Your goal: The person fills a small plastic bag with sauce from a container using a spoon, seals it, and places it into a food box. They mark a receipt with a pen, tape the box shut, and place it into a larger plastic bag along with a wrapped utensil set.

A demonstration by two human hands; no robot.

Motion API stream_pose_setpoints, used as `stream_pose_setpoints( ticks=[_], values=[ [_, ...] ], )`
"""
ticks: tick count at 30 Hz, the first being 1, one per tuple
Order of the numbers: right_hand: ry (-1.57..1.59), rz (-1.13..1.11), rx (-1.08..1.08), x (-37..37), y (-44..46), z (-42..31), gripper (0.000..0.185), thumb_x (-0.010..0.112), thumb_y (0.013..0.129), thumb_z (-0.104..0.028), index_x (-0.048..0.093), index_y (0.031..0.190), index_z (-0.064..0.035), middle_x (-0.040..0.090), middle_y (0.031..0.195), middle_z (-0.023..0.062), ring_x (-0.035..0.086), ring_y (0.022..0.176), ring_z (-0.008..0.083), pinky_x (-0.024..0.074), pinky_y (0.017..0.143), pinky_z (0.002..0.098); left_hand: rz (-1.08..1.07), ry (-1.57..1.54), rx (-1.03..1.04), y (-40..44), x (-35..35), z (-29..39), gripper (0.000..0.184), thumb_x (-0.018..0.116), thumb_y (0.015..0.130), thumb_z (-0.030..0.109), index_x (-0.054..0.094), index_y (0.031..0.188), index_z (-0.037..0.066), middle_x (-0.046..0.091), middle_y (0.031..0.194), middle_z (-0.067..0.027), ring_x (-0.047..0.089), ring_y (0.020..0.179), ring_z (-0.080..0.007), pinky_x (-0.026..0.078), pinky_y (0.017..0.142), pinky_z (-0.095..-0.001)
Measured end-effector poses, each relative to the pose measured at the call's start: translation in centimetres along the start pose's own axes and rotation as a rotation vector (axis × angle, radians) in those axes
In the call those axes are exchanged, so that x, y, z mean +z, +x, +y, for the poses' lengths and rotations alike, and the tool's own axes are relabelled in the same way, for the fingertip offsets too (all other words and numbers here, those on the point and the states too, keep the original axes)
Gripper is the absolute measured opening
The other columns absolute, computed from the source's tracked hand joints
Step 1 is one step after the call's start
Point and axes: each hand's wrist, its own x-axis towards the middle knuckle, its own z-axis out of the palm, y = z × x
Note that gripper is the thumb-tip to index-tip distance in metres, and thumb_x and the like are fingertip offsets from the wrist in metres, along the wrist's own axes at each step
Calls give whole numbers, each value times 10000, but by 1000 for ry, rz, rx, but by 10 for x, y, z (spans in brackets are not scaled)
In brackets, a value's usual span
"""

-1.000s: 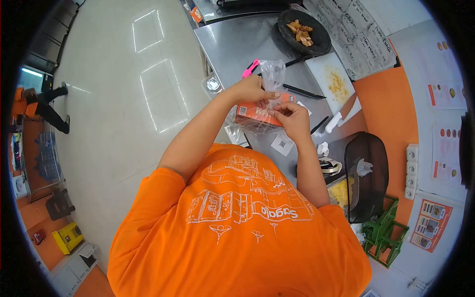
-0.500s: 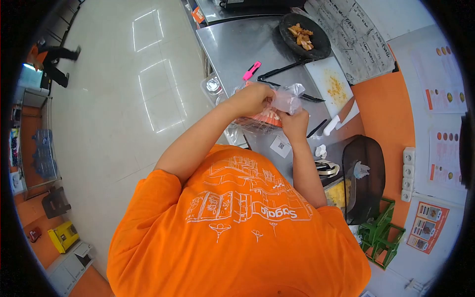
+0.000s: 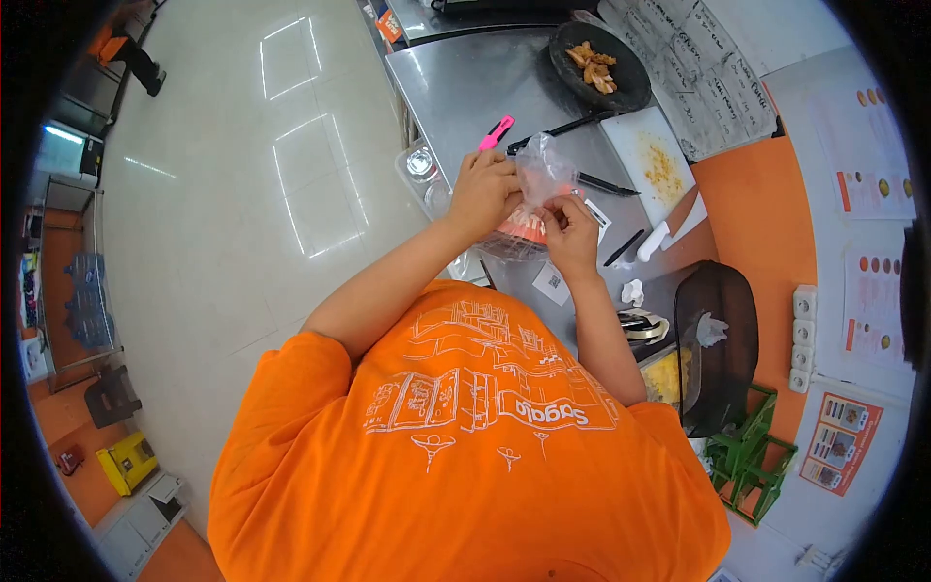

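A clear plastic bag [image 3: 543, 173] is gathered upright between my two hands, with an orange box [image 3: 524, 225] inside its lower part. My left hand [image 3: 484, 194] is closed on the left side of the bag's gathered neck. On the right side, my right hand [image 3: 568, 228] pinches the same neck. A pink marker [image 3: 497, 132] lies just beyond my left hand. Black tongs [image 3: 606, 184] rest on the metal table [image 3: 456, 87] behind the bag. Near my right hand lies a white label with a printed code [image 3: 552, 282].
A dark stone dish [image 3: 626, 82] with browned pieces stands at the back. A stained white cutting board [image 3: 648, 160] and a white-handled knife [image 3: 654, 242] lie on the right. Nearer are a black mesh basket [image 3: 722, 339] and green racks [image 3: 747, 456]. Another person [image 3: 136, 63] is far left.
My hands have shifted on the bag's neck, and its top now stands up instead of leaning right. The other person has moved toward the top left edge of view.
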Motion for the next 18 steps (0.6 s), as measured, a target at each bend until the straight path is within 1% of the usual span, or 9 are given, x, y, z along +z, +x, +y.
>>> stream_pose_setpoints(
  ticks=[4,7,9,10,11,13,15,17,18],
  values=[
    [-13,-4,-14,1,-3,7,111,745,857,-1,678,933,46,661,868,138,669,711,243,529,635,333,-37,-104,16,-4,10,0,183,769,743,242,766,861,103,708,994,-33,585,1104,-276,391,998,-447],
    [-4,-7,-49,-3,-1,5,108,739,854,9,677,934,47,659,867,141,663,704,254,527,633,334,-52,-208,62,3,4,2,214,777,792,283,763,918,110,688,997,-33,584,1102,-276,380,986,-453],
    [29,2,-71,-6,1,0,105,737,853,12,675,930,47,659,868,142,662,702,260,527,634,337,-138,-222,-24,8,-2,4,273,763,837,345,771,989,118,694,970,-52,592,1063,-280,377,973,-447],
    [-3,-27,-57,-8,1,-3,97,735,857,9,675,924,46,662,874,145,665,705,256,528,636,340,-138,-225,-21,11,-4,6,273,763,837,345,771,989,118,694,970,-52,592,1063,-280,377,973,-447],
    [-36,-55,-43,-10,0,-5,90,733,862,6,675,918,45,665,880,149,669,709,252,530,638,344,-206,-207,-59,13,-5,7,285,757,852,356,767,1006,117,693,948,-71,596,1039,-280,378,959,-440],
    [14,-24,2,-6,-2,-6,84,732,867,-2,675,913,41,669,885,149,670,709,246,530,642,347,-278,-190,-91,13,2,5,296,751,867,366,763,1023,115,692,926,-91,601,1015,-281,380,945,-433],
    [66,14,52,-1,-4,-8,80,730,873,-10,676,908,37,673,890,149,672,710,240,531,646,351,-98,-243,-119,9,16,-4,328,769,820,417,710,830,95,653,792,-90,596,951,-300,397,870,-434],
    [57,100,69,5,-10,-13,93,756,880,-31,704,941,17,681,857,94,629,668,151,503,630,284,-141,-234,-126,7,21,-12,320,774,820,410,713,836,96,658,798,-94,600,955,-299,396,883,-426],
    [86,137,107,8,-15,-15,112,768,899,-67,708,951,12,697,869,82,638,669,153,507,631,284,-173,-219,-140,5,19,-13,313,778,820,404,717,842,97,662,805,-97,605,958,-298,395,895,-419]
  ],
)
